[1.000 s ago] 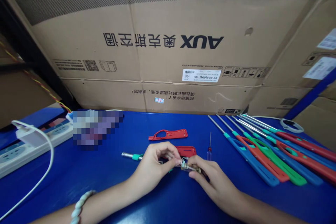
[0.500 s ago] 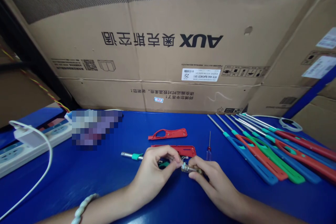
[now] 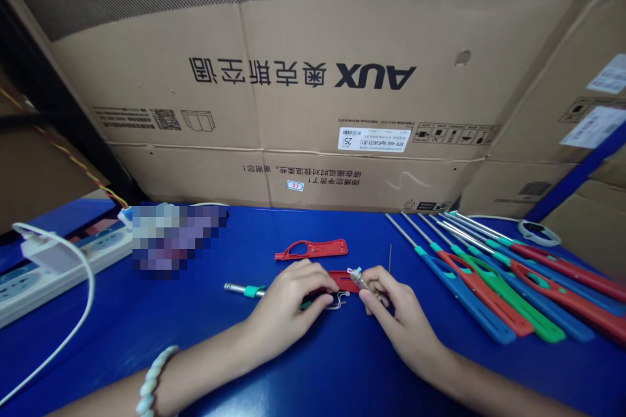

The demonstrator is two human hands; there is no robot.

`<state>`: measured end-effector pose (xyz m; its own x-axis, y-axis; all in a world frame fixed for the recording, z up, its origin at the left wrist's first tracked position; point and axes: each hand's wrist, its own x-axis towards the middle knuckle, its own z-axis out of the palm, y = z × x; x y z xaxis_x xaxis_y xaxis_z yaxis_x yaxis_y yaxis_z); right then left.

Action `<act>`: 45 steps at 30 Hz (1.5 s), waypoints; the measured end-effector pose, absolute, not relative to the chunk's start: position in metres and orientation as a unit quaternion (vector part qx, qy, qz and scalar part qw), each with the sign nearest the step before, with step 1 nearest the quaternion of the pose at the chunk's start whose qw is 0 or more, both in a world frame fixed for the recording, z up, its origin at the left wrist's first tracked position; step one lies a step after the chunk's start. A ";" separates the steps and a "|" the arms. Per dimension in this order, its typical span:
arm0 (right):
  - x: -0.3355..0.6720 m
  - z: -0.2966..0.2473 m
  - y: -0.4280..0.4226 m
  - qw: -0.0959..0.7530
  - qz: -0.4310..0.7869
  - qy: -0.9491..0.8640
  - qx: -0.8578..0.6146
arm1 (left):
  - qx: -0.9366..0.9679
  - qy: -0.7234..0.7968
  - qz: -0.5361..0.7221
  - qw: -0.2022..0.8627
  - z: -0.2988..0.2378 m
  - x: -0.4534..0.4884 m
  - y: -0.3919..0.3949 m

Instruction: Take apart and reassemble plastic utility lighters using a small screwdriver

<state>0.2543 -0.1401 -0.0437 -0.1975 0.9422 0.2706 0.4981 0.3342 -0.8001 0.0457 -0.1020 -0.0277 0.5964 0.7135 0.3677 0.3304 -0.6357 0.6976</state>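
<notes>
My left hand (image 3: 293, 296) rests curled on an opened red lighter body (image 3: 345, 280) whose metal tube with a teal collar (image 3: 243, 289) sticks out to the left. Thin white wires (image 3: 337, 303) trail from the body. My right hand (image 3: 391, 306) pinches a small clear and metal part (image 3: 359, 277) lifted just above the red body. A loose red cover half (image 3: 313, 249) lies just behind my hands. A thin screwdriver (image 3: 390, 258) lies partly hidden behind my right hand.
A row of several long lighters in blue, red and green (image 3: 493, 273) lies at the right of the blue table (image 3: 205, 345). A white power strip with cable (image 3: 53, 257) sits at the left. A large cardboard box (image 3: 313, 78) walls the back. A white ring (image 3: 538, 232) lies far right.
My right hand has lifted the small part up and away from the table, toward the red body's right end. My left hand has flattened onto the lighter body.
</notes>
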 end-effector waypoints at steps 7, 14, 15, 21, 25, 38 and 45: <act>0.253 -0.042 -0.141 0.395 0.265 -0.721 -0.503 | 0.908 0.304 0.233 0.171 -0.034 0.047 -0.107; 0.255 -0.044 -0.140 0.385 0.245 -0.725 -0.517 | 0.890 0.334 0.234 0.206 -0.036 0.049 -0.108; 0.255 -0.044 -0.140 0.378 0.236 -0.729 -0.519 | 0.881 0.341 0.241 0.222 -0.036 0.049 -0.108; 0.263 -0.045 -0.135 0.333 0.185 -0.760 -0.526 | 0.823 0.368 0.293 0.318 -0.036 0.049 -0.105; 0.265 -0.046 -0.133 0.307 0.175 -0.782 -0.513 | 0.797 0.377 0.313 0.354 -0.035 0.049 -0.102; 0.266 -0.046 -0.138 0.284 0.171 -0.817 -0.472 | 0.802 0.377 0.311 0.344 -0.037 0.050 -0.104; 0.266 -0.045 -0.138 0.284 0.165 -0.819 -0.470 | 0.811 0.375 0.301 0.334 -0.037 0.049 -0.104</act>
<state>0.2661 -0.1385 -0.0446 -0.3966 0.8638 0.3106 0.6758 0.5037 -0.5381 0.0493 -0.1038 -0.0366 0.5387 0.8084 0.2372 0.4064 -0.4960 0.7673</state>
